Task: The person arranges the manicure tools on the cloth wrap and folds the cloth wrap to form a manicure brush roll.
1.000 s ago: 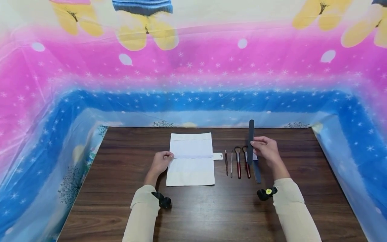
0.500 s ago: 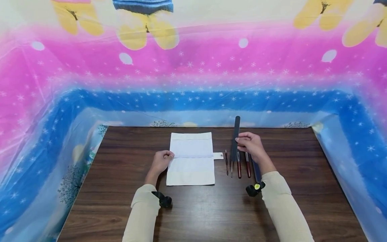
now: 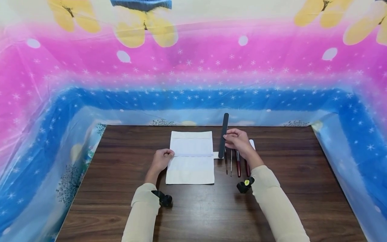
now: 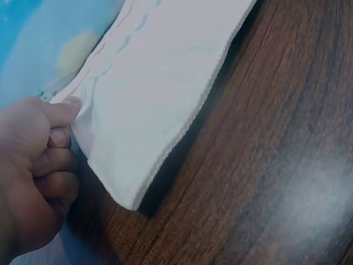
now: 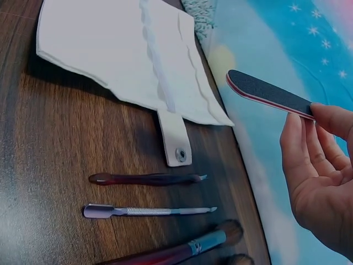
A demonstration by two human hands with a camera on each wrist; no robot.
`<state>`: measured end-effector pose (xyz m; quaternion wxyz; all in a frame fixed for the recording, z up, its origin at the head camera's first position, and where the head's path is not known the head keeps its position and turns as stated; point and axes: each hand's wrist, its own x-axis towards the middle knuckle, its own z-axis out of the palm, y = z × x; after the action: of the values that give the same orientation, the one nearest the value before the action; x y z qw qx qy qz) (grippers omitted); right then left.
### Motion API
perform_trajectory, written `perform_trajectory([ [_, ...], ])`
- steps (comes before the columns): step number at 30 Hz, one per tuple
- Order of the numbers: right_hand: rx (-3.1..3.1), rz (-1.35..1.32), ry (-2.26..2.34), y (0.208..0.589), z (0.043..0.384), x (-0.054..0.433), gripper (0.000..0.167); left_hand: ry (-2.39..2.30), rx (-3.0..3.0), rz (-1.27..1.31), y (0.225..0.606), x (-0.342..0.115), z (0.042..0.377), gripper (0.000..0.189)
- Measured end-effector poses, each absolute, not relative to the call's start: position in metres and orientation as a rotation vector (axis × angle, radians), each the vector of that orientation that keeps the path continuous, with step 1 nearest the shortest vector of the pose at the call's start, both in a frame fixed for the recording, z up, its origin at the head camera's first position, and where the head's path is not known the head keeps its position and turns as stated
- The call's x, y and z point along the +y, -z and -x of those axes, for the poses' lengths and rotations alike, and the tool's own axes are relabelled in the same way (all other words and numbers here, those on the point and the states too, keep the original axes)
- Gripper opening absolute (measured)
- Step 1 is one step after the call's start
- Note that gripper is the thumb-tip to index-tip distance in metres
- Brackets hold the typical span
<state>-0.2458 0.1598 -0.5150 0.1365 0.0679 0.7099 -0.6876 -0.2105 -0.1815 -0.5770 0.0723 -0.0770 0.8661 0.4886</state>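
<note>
A white fabric pouch (image 3: 190, 171) lies opened flat on the table, its snap tab (image 5: 175, 138) pointing right. The left hand (image 3: 161, 159) pinches the pouch's left edge between thumb and finger; in the left wrist view that edge is lifted a little. Between thumb and fingertips the right hand (image 3: 240, 143) pinches a black nail file (image 3: 223, 134) with a red core line along its side. The file is raised, overlapping the tab in the head view. Below the right hand lie a dark red slim tool (image 5: 146, 179), a metal cuticle pusher (image 5: 149, 211) and brushes (image 5: 187, 249) with red handles.
The dark wood table (image 3: 193, 215) ends at a printed cloth backdrop (image 3: 193, 97) at the back and sides. A white-ended flat item (image 3: 252, 144) shows partly behind the right wrist. Each wrist wears a black camera (image 3: 164, 200).
The right hand has carried the nail file leftward, from over the brushes to beside the pouch's tab. The left hand keeps its pinch on the pouch's edge.
</note>
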Motion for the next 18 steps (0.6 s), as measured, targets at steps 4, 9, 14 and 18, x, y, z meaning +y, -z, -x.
perform_trajectory([
  [4,2.063,-0.191,1.985,0.516,0.248,0.156,0.017,-1.476,2.588,0.235,0.577,-0.180,0.210,0.019],
  [9,2.055,-0.184,1.985,0.519,0.252,0.147,0.018,-1.473,2.578,0.245,0.576,-0.178,0.209,0.019],
  [14,2.063,-0.199,1.982,0.520,0.256,0.133,0.020,-1.481,2.567,0.237,0.575,-0.175,0.209,0.019],
  [18,2.067,-0.221,1.983,0.521,0.259,0.120,0.023,-1.490,2.565,0.228,0.576,-0.172,0.209,0.019],
])
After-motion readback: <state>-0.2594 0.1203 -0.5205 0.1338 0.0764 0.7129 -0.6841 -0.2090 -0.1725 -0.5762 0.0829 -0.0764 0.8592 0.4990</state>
